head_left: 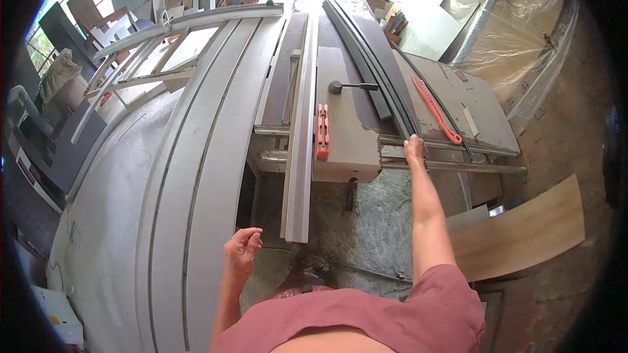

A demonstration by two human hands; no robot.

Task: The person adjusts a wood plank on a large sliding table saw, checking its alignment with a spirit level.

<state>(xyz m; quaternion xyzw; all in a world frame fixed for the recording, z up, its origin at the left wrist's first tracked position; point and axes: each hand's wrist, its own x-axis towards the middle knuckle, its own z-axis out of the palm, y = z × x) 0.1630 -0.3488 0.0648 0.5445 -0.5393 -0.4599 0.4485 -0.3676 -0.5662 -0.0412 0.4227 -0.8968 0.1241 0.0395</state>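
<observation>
Where 2 dark grooves run lengthwise, grey panel [183,157]: left side, long, running away from the person.
Left hand [242,253]: near panel's right edge, fingers loosely curled; can't tell if they pinch anything.
Metal rail [301,144]: lengthwise, near end sticking out past the desk [347,134].
Red block [322,134]: just right of rail.
Black lever [356,85]: on desk, knob end left.
Dark strips [386,72]: long, lengthwise on desk, near ends at the right hand.
Right hand [414,148]: arm extended, fingers closed on strips' near ends.
Red tool [433,108]: right of strips, angled.
Wooden board [530,229]: lower right.
</observation>
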